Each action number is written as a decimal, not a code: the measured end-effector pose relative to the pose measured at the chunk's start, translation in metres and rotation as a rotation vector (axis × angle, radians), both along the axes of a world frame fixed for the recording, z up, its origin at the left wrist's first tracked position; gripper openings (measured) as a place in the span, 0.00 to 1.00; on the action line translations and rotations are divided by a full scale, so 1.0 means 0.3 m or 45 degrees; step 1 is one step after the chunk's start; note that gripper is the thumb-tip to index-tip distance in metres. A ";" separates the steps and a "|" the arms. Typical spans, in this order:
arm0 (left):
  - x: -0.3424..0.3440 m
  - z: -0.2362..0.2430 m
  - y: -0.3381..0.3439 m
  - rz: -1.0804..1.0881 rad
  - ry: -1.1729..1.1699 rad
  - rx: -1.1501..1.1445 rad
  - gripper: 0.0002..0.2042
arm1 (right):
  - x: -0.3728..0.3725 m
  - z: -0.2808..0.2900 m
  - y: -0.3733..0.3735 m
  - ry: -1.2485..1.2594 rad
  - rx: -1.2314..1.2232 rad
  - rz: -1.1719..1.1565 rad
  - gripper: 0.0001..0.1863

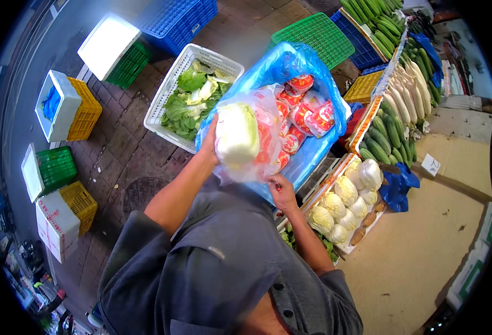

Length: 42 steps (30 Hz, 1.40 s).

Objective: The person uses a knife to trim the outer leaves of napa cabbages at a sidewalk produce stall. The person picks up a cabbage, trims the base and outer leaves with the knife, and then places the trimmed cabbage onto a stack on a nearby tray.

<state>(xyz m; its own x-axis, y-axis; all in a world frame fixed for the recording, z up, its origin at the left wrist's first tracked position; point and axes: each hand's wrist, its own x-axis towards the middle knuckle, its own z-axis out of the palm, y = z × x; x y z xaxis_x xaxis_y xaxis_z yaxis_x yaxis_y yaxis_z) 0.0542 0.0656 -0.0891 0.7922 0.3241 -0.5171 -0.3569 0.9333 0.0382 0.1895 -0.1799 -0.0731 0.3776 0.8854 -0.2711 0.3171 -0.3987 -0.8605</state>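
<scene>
My left hand (209, 142) grips a pale napa cabbage (237, 131) by its side, partly wrapped in thin clear plastic (257, 106). My right hand (281, 191) has its fingers closed at the lower right of this plastic, with a small red bit showing at them; exactly what it pinches is unclear. Under the cabbage, a crate lined with blue plastic (327, 86) holds several red-and-white packages (317, 120).
A white basket of leafy greens (187, 97) stands at left of the blue liner. Stacked crates and boxes (81, 109) line the pavement further left. At right are cucumbers (385, 139), white radishes (405, 97), a tray of cabbages (343, 192) and a cardboard-topped surface (424, 240).
</scene>
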 end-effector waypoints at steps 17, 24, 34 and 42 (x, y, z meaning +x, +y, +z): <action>0.207 0.080 -0.075 -0.491 0.278 0.461 0.24 | 0.197 -0.054 0.193 1.163 0.027 -0.453 0.30; 0.153 0.251 -0.138 -0.619 0.589 1.692 0.36 | 0.088 -0.059 0.217 1.711 0.458 -0.586 0.43; 0.118 0.347 -0.151 -0.495 1.028 1.751 0.43 | 0.010 -0.081 0.247 1.915 0.502 -0.724 0.45; 0.064 0.148 -0.234 -0.340 0.886 2.337 0.15 | 0.031 -0.110 0.195 1.937 0.578 -0.752 0.47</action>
